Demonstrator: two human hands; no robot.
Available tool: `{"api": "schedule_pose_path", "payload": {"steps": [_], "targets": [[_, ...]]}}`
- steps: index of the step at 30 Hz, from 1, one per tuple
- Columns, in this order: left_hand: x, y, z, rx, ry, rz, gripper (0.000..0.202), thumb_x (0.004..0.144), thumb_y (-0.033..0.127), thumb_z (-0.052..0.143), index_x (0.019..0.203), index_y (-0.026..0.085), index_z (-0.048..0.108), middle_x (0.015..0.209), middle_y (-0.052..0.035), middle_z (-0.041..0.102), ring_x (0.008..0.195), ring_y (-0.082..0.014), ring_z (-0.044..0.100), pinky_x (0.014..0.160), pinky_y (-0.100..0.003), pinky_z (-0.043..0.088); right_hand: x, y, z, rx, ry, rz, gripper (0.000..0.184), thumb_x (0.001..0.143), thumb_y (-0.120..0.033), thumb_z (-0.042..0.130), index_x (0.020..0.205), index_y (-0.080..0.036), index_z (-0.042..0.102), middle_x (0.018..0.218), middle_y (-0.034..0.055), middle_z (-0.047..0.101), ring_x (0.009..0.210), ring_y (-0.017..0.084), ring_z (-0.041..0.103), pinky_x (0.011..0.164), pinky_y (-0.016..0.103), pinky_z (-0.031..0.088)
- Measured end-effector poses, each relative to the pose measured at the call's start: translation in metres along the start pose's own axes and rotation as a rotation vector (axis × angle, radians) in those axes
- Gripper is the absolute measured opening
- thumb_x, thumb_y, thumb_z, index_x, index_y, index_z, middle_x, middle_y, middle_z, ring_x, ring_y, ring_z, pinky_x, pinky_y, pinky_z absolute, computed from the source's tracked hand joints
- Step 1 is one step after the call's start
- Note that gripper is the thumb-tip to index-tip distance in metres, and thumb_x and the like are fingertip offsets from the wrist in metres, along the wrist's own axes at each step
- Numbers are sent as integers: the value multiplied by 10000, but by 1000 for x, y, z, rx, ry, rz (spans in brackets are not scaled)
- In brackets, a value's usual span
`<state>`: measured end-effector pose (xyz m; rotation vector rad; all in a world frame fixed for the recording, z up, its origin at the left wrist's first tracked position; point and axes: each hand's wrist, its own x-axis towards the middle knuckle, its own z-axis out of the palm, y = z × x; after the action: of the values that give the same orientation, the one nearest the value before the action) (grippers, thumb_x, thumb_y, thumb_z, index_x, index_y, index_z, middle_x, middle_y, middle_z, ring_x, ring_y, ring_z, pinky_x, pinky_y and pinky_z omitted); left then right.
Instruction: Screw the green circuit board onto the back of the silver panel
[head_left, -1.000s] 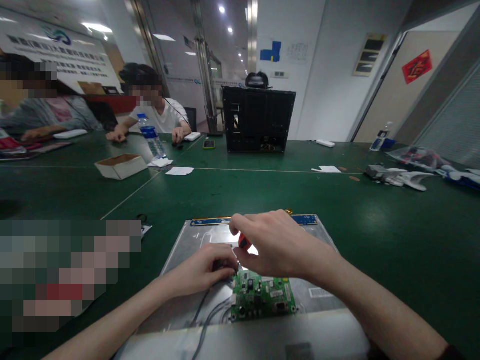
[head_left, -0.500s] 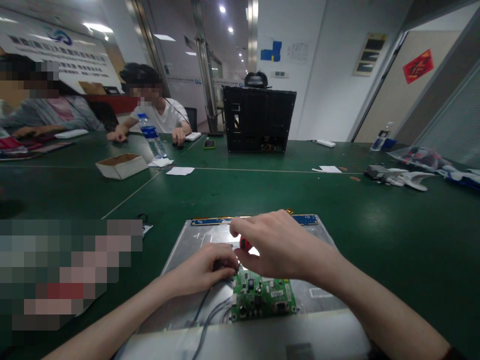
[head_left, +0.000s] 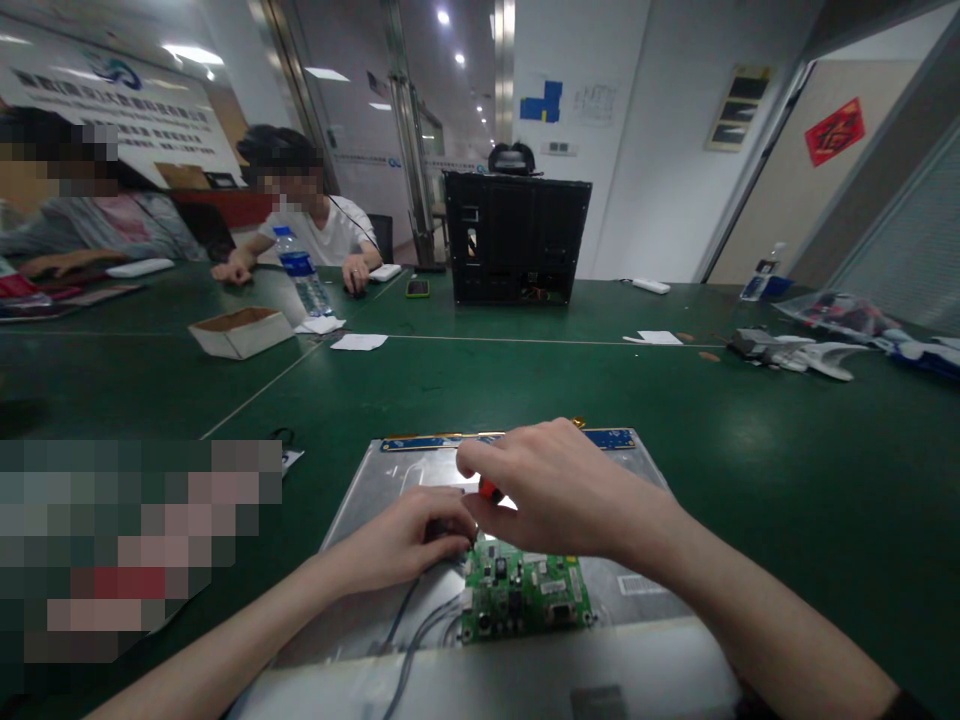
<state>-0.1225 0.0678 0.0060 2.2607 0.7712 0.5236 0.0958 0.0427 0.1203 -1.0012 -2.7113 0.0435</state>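
My right hand (head_left: 555, 490) is closed around a red-handled screwdriver (head_left: 488, 489), held upright over the top left corner of a green circuit board (head_left: 525, 595). The board lies on the silver metal back of a flat panel (head_left: 390, 475) on the green table. My left hand (head_left: 409, 535) rests on the panel just left of the board, its fingers pinched together by the screwdriver's tip; what they hold is hidden. Grey cables (head_left: 412, 630) run from the board toward me. A narrow blue strip board (head_left: 420, 441) lies along the panel's far edge.
A black computer case (head_left: 516, 238) stands at the far side. An open cardboard box (head_left: 240, 331), a water bottle (head_left: 304, 272), paper slips (head_left: 360, 342) and white gloves (head_left: 802, 355) lie on the table. Two other people sit at the far left.
Almost nothing has moved. My right hand has shifted slightly on the screwdriver handle, and the view has drifted a little.
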Motion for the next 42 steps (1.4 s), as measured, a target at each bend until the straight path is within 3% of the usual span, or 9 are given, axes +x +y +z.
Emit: {"api": "schedule_pose_path", "payload": {"steps": [5,11,15,21,27,38,42], "targets": [[0,-3,0,13,-9,20,127,899,194,548,816,158,637,780,-26,663,704,-174,589,644,-255,432,-2,0,-2,37,-4,-27,144,877,-251,555,1004,-183,559,874,36,705,630,129,549,515,265,191],[1,-2,-1,-8,-17,27,112,883,212,583,788,165,617,798,-27,670,745,-192,597,695,-284,444,-1,2,-1,29,-28,5,246,962,-435,567,906,-199,611,790,18,715,619,125,558,535,276,186],[2,2,-1,-40,-1,17,98,874,190,570,798,166,627,779,-24,675,711,-178,587,668,-274,453,0,0,-2,-5,-24,-13,205,982,-341,514,879,-194,612,733,10,692,566,112,499,511,286,170],[0,-3,1,8,1,14,115,873,179,541,827,155,643,797,-29,679,729,-176,592,673,-268,454,-2,0,-1,14,21,-35,119,890,-268,536,963,-178,565,858,26,697,585,112,495,498,274,189],[-1,-6,0,-5,-11,23,143,899,235,570,791,157,621,774,-27,666,711,-184,586,668,-284,438,-2,2,0,38,-1,-20,269,948,-458,576,913,-192,586,843,18,719,630,120,560,525,273,186],[-1,-6,0,0,-16,7,112,901,226,576,874,160,663,816,-33,681,730,-177,594,666,-267,448,-1,-1,-4,37,-26,-11,129,926,-263,543,1022,-178,556,924,28,690,627,116,536,499,274,193],[-1,-7,0,-2,-12,15,132,904,239,569,826,156,635,761,-19,653,692,-171,576,640,-257,428,-2,-1,-4,29,-18,-11,143,941,-307,566,1012,-183,560,900,23,694,618,118,540,501,272,197]]}}
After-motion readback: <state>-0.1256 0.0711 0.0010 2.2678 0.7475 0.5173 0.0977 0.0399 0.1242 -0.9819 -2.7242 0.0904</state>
